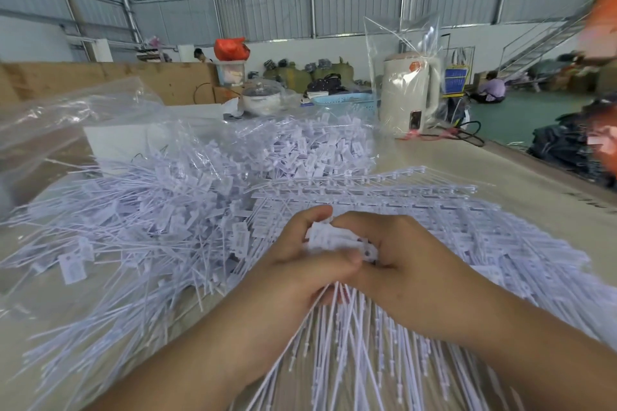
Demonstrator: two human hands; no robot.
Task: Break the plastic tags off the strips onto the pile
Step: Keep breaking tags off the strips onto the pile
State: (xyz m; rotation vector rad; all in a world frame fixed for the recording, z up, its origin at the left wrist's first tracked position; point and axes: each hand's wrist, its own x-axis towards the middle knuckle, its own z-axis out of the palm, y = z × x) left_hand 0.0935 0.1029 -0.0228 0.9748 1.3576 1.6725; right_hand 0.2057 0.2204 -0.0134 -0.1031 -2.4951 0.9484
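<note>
A big loose pile of white plastic tags (160, 217) with long thin tails covers the left and middle of the table. Flat strips of joined tags (417, 200) lie stacked to the right and under my hands. My left hand (300, 264) and my right hand (400, 257) meet at the centre, both closed on one bunch of tags (337, 238). The tag heads show between my fingers, and the tails fan out below my hands toward me.
A cream electric kettle (409, 93) in a clear bag stands at the back right, its cord trailing to the table edge. Crumpled clear plastic bags (66, 117) lie at the back left. A glass-lidded pot (262, 95) and blue basket (347, 100) sit behind the pile.
</note>
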